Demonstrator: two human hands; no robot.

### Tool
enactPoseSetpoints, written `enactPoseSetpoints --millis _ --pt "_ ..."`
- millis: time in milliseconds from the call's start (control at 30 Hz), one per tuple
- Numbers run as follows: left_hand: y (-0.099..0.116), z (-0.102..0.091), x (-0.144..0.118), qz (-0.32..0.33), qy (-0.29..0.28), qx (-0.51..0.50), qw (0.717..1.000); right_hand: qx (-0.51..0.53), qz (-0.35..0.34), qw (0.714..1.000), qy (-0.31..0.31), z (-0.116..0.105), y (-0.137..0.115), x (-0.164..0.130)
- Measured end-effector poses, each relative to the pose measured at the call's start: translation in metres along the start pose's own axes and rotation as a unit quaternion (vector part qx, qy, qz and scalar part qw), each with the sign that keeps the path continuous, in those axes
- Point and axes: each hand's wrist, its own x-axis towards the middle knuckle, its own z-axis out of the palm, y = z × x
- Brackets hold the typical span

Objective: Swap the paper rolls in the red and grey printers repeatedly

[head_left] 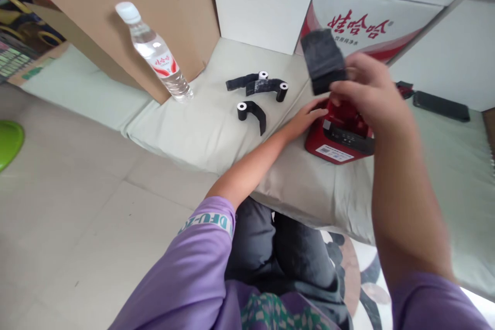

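Observation:
In my right hand [363, 87] is a roll of black paper [323, 59], its loose end sticking up and to the left; the fingers are closed on it and hide part of it. It is held just above a red portable printer [317, 142] with an opened top and a red hollow inside. My left hand [307, 118] grips the printer's left side, fingers along the far edge and thumb nearer. Left of it lie other small black paper rolls with white cores, one in front [242, 111], one at the right [282, 92] and one behind [263, 76], their tails unrolled.
A water bottle [164, 64] stands at the left beside a cardboard box [162, 20]. White cartons [266, 5] are stacked along the back of the cushioned seat [201, 139]. A black phone-like slab [441, 105] lies at the right. Part of a green object [10, 143] shows at the left edge.

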Motion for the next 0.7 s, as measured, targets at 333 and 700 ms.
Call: enactPoseSetpoints --millis 333,700 --pt "0.001 -0.009 -0.001 -0.008 -0.008 0.029 0.999 0.275 0.125 0.953 0.008 -0.074 0.000 -0.046" --pt "0.004 -0.015 -0.004 -0.009 -0.012 0.084 0.996 0.107 0.191 0.976 -0.005 -0.079 -0.019 -0.039"
